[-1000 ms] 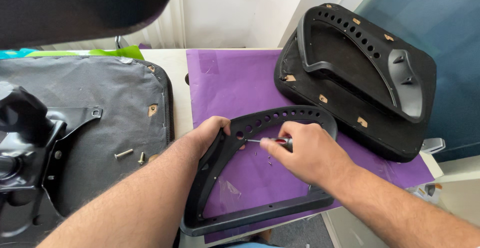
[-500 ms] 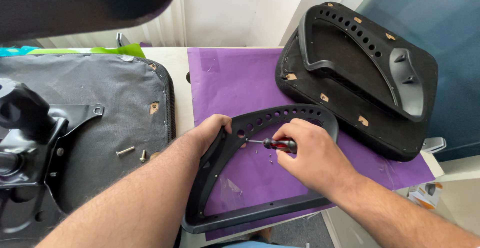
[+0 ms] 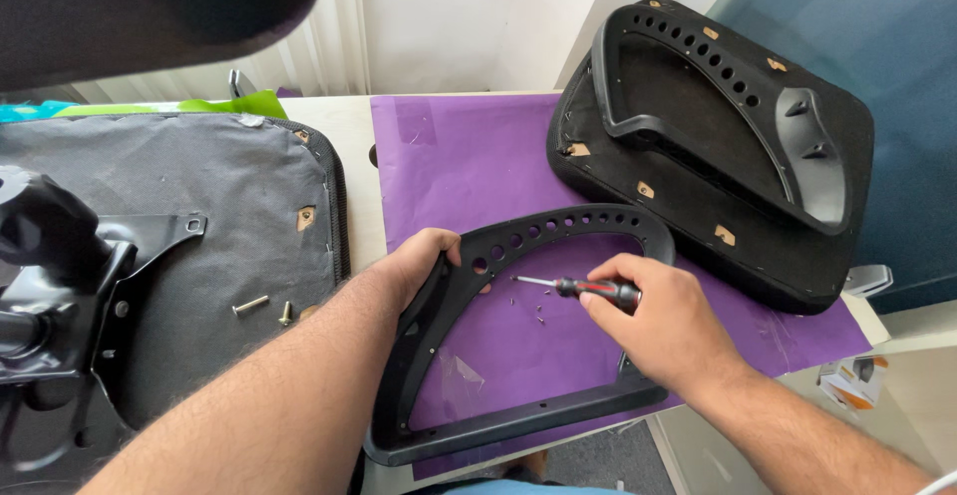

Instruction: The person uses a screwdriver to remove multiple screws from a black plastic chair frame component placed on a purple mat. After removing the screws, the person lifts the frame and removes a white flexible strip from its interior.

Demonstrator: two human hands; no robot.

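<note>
Now, frame: black plastic frame [image 3: 518,335], a D-shaped part with a curved top rail pierced by a row of round holes and a straight bottom bar, lying flat on the purple sheet [image 3: 459,156].
Left hand: left hand [image 3: 414,264] clamped around the frame's upper left curve.
Right hand: right hand [image 3: 663,324] closed on a small screwdriver [image 3: 578,288], red and black handle, tip inside the frame opening.
Nearby: loose screws [image 3: 261,308] on the grey seat cushion [image 3: 199,216].

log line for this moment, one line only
left hand: grips black frame | right hand: holds screwdriver, tip off frame | base: purple sheet
</note>
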